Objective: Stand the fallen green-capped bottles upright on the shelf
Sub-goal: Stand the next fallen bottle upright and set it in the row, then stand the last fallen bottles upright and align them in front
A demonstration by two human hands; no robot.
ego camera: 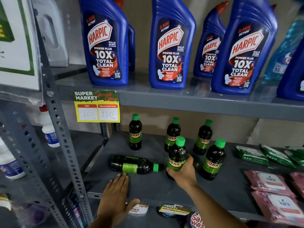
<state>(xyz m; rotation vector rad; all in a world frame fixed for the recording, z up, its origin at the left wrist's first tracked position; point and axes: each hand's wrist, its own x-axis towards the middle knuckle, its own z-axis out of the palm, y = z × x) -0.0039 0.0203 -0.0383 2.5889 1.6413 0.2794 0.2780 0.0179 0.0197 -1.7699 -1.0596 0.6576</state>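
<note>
Gripping the held bottle around its lower label with the right hand, fingers wrapped at the front and thumb behind; long axis near vertical, green cap up, base hidden behind the hand, so contact with the shelf could not be told. Rested flat, palm down, the left hand at the front edge of the same shelf, fingers together and straight, holding nothing, fingertips just short of the fallen bottle. Lay on its side, that one, long axis running left to right, cap toward the right, base toward the left, label partly up. Stood upright behind and beside: a back left bottle, a back middle bottle, a back right bottle and a front right bottle, caps up. Showed as dark, glossy, round-bodied plastic with narrow necks, ribbed green caps and green-yellow labels. Looked matte grey, the shelf, with perforated metal uprights. Hung from the shelf above, a yellow price tag; stood on that shelf, tall blue cleaner bottles. Lay at the right, soft pink wipe packs and green packets.
</note>
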